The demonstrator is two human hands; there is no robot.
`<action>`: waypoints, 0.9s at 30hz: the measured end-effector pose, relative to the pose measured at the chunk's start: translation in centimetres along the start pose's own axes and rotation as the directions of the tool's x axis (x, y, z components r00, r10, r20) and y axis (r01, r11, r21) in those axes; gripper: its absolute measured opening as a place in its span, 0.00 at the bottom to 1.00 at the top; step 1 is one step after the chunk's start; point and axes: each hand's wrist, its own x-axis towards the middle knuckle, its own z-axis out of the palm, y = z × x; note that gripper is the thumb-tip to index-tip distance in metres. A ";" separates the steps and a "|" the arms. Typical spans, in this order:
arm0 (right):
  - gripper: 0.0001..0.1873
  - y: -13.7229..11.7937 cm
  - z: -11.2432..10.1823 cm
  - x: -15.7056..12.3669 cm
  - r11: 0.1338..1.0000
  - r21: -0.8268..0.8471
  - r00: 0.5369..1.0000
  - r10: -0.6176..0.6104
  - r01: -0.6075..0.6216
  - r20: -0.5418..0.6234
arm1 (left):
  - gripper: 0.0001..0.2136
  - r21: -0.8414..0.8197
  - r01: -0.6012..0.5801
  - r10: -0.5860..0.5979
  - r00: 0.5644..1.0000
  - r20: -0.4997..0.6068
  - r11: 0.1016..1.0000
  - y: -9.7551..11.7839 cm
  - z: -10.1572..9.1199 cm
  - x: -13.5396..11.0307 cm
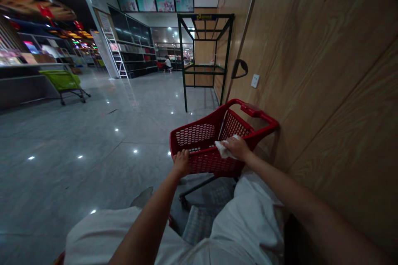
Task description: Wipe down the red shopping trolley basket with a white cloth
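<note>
A red plastic shopping cart (205, 161) with perforated basket walls stands before me, close against the wooden wall. Wrapped over the basket's near rim at its left end, my left hand (182, 162) grips the cart. My right hand (236, 148) is closed on a white cloth (226, 149), which lies against the same rim farther right. Part of the cloth is hidden under the fingers. The inside of the basket shows only its grid walls. Below it, a dark cart leg with a wheel (184, 202) shows between my knees.
A wood-panelled wall (311, 70) with a socket (255, 80) runs along my right. Behind the cart stand a dark green metal rack (203, 69) and a long handle (239, 68) leaning on the wall. A green cart (64, 80), a ladder (118, 59) and a crouching person (168, 63) are farther off.
</note>
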 end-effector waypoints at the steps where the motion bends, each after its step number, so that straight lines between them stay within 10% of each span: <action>1: 0.19 1.7 -0.1 -0.9 0.999 -0.032 1.000 -0.002 0.002 -0.011 | 0.22 0.003 0.003 -0.003 1.000 0.000 1.000 0.0 0.0 0.0; 6: 0.18 5.1 -0.9 -3.1 0.990 -0.089 0.994 0.102 -0.105 -0.031 | 0.21 0.001 0.016 -0.016 1.000 -0.023 1.000 0.0 -0.3 0.1; 18: 0.20 -11.2 0.7 4.4 0.953 0.199 0.974 0.224 -0.227 0.039 | 0.21 0.000 0.030 -0.030 0.998 -0.055 1.000 -0.3 0.2 0.2; 27: 0.19 -13.0 1.4 5.2 0.931 0.241 0.961 0.277 -0.272 0.015 | 0.22 -0.006 0.035 -0.036 0.997 -0.065 0.999 -0.5 0.0 0.1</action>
